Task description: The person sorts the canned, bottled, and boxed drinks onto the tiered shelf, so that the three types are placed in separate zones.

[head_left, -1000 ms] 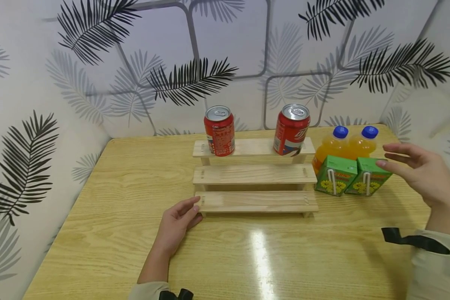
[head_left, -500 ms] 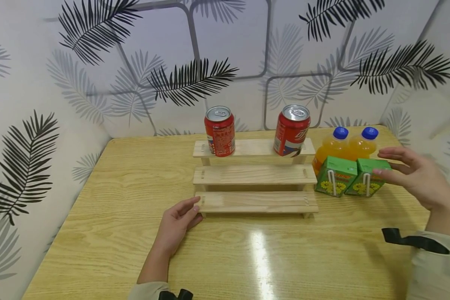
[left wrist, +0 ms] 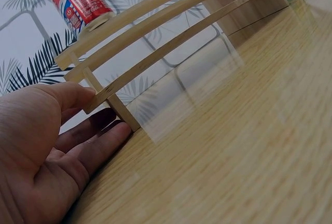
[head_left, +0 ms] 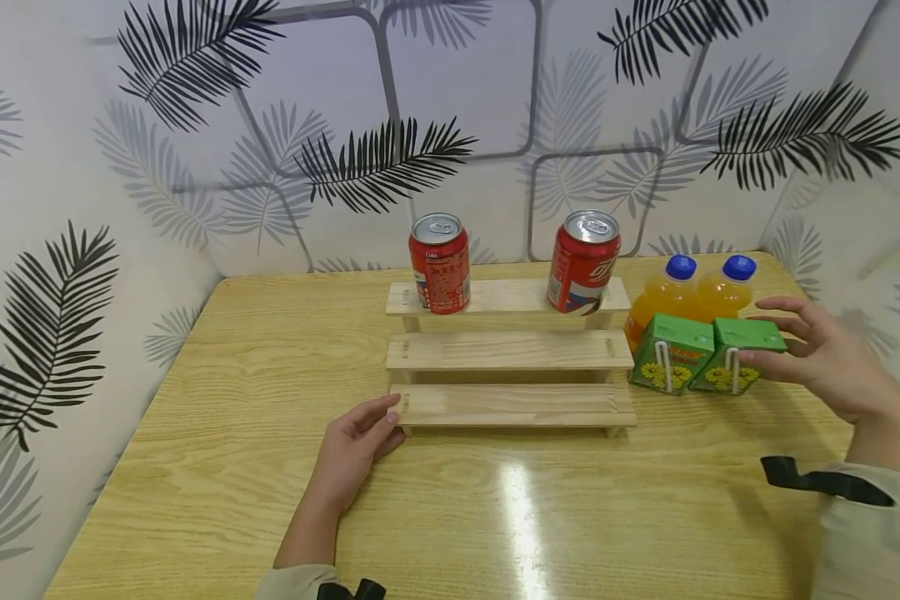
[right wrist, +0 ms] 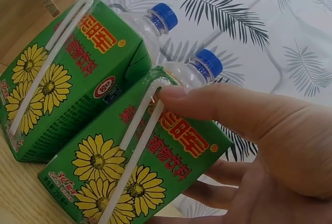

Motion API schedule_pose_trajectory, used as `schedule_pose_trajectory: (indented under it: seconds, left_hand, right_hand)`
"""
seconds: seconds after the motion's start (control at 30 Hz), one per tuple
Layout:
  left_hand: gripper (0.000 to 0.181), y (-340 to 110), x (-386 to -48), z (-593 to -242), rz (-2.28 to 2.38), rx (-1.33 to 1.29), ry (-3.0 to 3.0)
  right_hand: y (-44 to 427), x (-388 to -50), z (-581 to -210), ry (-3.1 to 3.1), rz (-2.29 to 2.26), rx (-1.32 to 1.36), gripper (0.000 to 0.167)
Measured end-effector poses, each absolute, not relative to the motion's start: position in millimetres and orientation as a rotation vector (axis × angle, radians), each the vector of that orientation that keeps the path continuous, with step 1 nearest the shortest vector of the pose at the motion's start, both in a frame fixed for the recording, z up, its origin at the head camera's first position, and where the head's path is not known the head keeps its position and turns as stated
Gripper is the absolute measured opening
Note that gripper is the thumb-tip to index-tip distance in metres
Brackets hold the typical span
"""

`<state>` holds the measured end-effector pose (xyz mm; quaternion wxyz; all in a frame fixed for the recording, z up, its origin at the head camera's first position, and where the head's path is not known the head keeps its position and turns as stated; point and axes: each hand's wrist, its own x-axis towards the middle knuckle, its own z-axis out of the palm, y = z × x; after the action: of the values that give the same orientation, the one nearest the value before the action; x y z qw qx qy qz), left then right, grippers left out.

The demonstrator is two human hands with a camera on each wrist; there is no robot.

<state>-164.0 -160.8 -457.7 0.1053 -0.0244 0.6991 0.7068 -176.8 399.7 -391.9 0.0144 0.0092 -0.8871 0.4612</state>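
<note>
My left hand [head_left: 356, 442] holds the left end of the lowest step of a three-tier wooden rack [head_left: 510, 404]. In the left wrist view its thumb lies on the board's end, and the other fingers [left wrist: 106, 143] reach to the rack's leg. At the right, my right hand [head_left: 832, 358] grips the right-hand green drink carton [head_left: 731, 371], which stands tilted on the table. The right wrist view shows the thumb [right wrist: 207, 99] on the carton's front near the white straw, with the other fingers around its far side, partly hidden. A second green carton [head_left: 669, 354] stands beside it.
Two red cola cans, one left [head_left: 440, 271] and one right [head_left: 583, 262], stand on the top tier. Behind the cartons are two orange drink bottles with blue caps [head_left: 681, 267]. A leaf-patterned wall covering [head_left: 480, 100] rises behind the wooden table [head_left: 270, 358].
My right hand has moved slightly left and down onto the right-hand drink carton, its thumb coming to the carton's front. The left hand and the rack have stayed in place.
</note>
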Motion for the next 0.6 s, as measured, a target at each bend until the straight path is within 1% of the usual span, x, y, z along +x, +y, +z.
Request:
schedule_pose_trajectory:
  seconds: [0.17,0.3,0.6]
  left_hand:
    - [0.034,-160.7,-163.8,-457.8,2.086,-0.071,2.058]
    - [0.034,-160.7,-163.8,-457.9,2.086,-0.068,2.058]
    - [0.034,-161.0,-163.7,-458.3,2.083,-0.062,2.061]
  right_hand:
    - [402.0,-178.5,-395.3,-2.767,1.513,0.098,0.059]
    - [403.8,-179.1,-397.1,-2.758,1.539,0.132,0.059]
    - [404.8,-180.7,-403.4,-2.766,1.561,0.096,0.061]
